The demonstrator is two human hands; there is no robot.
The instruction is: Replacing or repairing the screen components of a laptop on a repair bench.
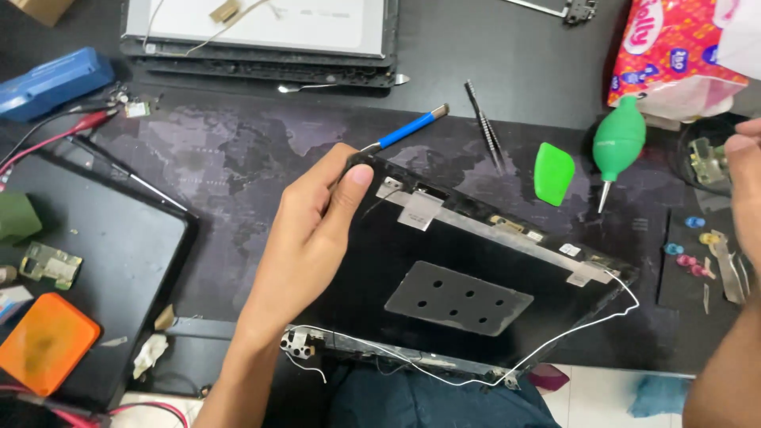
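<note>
Left hand: the left hand grips the upper left corner of the black laptop lid shell, thumb on the inner face, fingers curled behind the edge.
Right hand: the right hand is at the right frame edge, raised above the mat and touching nothing I can see — whether its fingers are spread or curled I cannot tell.
Where the shell is: it runs from the left hand's grip down and to the right, its near edge over the person's lap, tilted up at the held corner.
Handling: it looks like thin plastic — light, likely to flex if lifted by one corner. A thin white cable loops loose along its right and near edges and could snag; the grey foil patch and silver tape strips look delicate. The bare rim near the metal hinge bracket seems the safest hold.
Beyond the thumb: a blue-handled screwdriver lies just past the held corner.
Toward the right hand: a green pry pick and a green air blower.
Hard to make out: the left fingers behind the shell are hidden; the right hand is cut off by the frame; the small coloured pieces below it are too small to identify.
</note>
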